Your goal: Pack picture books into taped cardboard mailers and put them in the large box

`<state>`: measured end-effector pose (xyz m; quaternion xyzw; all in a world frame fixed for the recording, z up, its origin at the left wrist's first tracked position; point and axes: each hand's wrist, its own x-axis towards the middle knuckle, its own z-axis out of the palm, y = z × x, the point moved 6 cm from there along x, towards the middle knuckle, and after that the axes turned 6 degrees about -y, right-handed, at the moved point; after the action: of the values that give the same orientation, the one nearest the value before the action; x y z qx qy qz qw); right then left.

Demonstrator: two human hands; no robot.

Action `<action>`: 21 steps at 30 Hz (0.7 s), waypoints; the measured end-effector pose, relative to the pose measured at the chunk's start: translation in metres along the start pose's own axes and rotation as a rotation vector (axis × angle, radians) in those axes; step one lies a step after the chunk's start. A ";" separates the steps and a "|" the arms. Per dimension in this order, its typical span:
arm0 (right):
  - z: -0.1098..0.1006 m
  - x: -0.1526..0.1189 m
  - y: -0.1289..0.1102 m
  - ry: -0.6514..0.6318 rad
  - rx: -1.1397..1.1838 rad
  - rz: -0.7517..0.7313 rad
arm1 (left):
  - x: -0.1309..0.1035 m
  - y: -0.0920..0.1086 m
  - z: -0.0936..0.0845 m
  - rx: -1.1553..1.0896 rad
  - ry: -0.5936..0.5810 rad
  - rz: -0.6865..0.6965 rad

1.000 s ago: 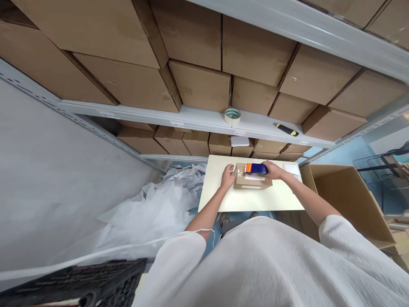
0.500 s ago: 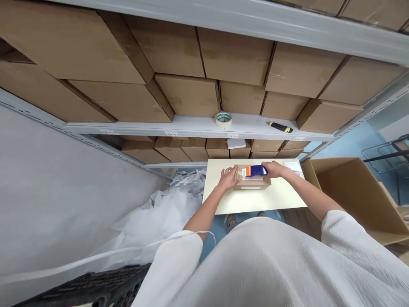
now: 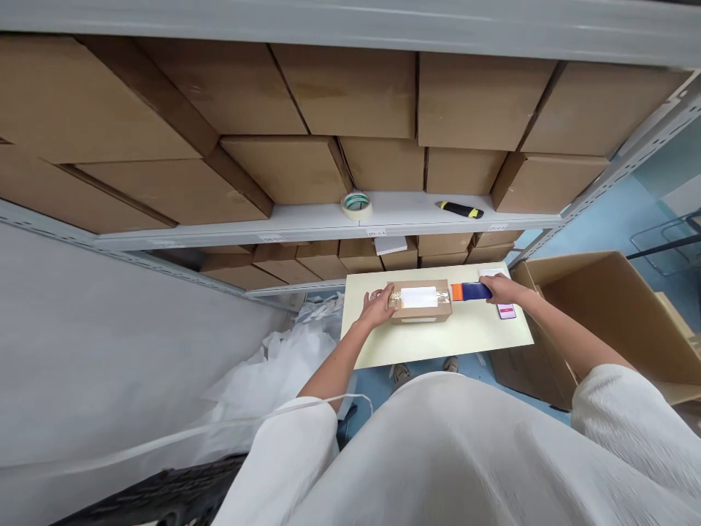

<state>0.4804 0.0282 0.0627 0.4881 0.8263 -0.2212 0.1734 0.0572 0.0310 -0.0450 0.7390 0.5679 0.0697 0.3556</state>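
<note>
A small cardboard box (image 3: pixel 421 315) lies on the pale tabletop (image 3: pixel 377 351), with a white label (image 3: pixel 419 296) on its top and clear tape near both ends. My left hand (image 3: pixel 377 307) grips the box's left end, fingers bent at the back edge and thumb along the front. In my right hand (image 3: pixel 499 288) is a blue and orange tape dispenser (image 3: pixel 475 291). Its orange end is at the box's right edge; whether tape runs between them I cannot tell.
A phone (image 3: pixel 507 311) lies near the table's right end. Beside the table stands a large open carton (image 3: pixel 618 314). White wrapping sheets (image 3: pixel 285 365) heap up at left. The shelf in front carries boxes (image 3: pixel 383 164), a tape roll (image 3: pixel 356 205) and a yellow-black cutter (image 3: pixel 461 210).
My right hand has moved the tape dispenser rightward from above the box to its right edge, uncovering the label. My left hand stays at the box's left end. The view has shifted.
</note>
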 end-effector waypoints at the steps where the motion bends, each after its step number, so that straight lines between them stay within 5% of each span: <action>1: 0.002 0.000 0.002 0.001 0.002 -0.014 | 0.000 0.000 0.000 0.005 -0.003 -0.008; 11: 0.020 -0.014 0.052 -0.022 0.052 0.086 | 0.000 0.008 -0.003 0.051 -0.025 -0.022; 21: 0.043 0.027 0.035 -0.135 -0.027 0.182 | 0.002 0.005 -0.001 -0.054 -0.028 -0.009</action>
<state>0.5022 0.0397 0.0059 0.5425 0.7681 -0.2256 0.2546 0.0612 0.0324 -0.0421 0.7274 0.5642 0.0731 0.3838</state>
